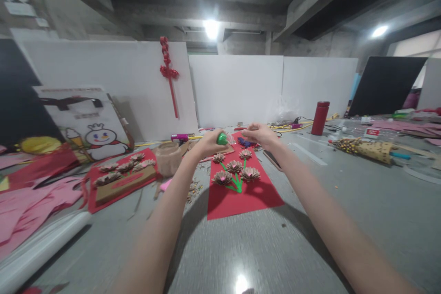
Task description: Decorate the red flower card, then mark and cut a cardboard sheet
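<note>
My left hand is closed around a small rounded green object, whose exact kind I cannot make out. Across from it, my right hand has its fingertips pinched together; anything between them is too small or hidden to name. Both hands are over the far part of a red sheet. On the sheet are several brown layered flowers, among them a middle flower with a pink centre, joined by green stems. A dark blue-purple thing lies just below my right hand.
A brown jar and a second red sheet with flowers and a cardboard strip are at left. A phone lies beside my right forearm. Further right are a red flask and a wrapped spotted bundle. White panels stand behind.
</note>
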`<control>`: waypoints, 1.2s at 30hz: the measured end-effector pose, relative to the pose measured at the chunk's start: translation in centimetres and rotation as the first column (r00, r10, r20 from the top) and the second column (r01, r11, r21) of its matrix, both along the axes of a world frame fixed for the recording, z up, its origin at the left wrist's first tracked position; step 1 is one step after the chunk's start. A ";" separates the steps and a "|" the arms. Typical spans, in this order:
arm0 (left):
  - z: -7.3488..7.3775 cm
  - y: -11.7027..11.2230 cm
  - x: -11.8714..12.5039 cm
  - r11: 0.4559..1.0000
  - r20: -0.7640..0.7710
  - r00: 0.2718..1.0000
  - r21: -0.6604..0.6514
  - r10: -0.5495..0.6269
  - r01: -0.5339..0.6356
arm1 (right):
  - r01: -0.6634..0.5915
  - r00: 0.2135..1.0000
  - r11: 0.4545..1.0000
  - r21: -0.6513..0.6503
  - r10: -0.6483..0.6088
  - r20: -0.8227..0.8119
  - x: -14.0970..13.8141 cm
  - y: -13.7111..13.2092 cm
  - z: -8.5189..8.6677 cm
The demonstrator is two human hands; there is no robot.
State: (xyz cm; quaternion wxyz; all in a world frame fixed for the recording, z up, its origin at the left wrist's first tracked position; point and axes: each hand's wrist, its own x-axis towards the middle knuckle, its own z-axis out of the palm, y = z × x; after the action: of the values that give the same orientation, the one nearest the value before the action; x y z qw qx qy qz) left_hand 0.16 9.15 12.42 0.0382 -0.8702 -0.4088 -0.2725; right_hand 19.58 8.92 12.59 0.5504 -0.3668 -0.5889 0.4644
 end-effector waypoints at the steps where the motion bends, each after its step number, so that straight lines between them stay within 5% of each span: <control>1: 0.0 0.0 0.0 1.000 -0.001 1.000 0.002 -0.001 0.001 | -0.003 1.000 1.000 0.006 0.003 0.000 0.1 0.1 0.0; 10: -0.2 0.1 -0.1 1.000 -0.011 1.000 0.013 0.009 -0.009 | 0.002 0.999 0.998 -0.059 0.000 0.033 0.3 -0.1 0.2; 17: -0.1 0.0 0.0 1.000 -0.017 1.000 -0.004 0.007 -0.007 | 0.138 0.956 0.987 0.076 -0.153 0.251 0.6 0.0 0.3; 26: 0.0 -0.1 0.0 1.000 -0.031 0.999 -0.017 0.025 -0.025 | 0.029 0.991 1.000 -0.007 -0.028 0.131 0.5 -0.5 0.5; 36: -0.2 0.0 -0.1 1.000 -0.029 1.000 -0.022 0.006 -0.007 | 0.084 0.985 0.996 0.011 -0.085 0.153 0.2 0.0 0.3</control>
State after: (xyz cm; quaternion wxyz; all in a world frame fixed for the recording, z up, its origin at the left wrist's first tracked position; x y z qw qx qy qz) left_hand 0.10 9.14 12.23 0.0351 -0.8730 -0.4140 -0.2553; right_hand 19.80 8.91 12.86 0.5235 -0.4251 -0.6144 0.4097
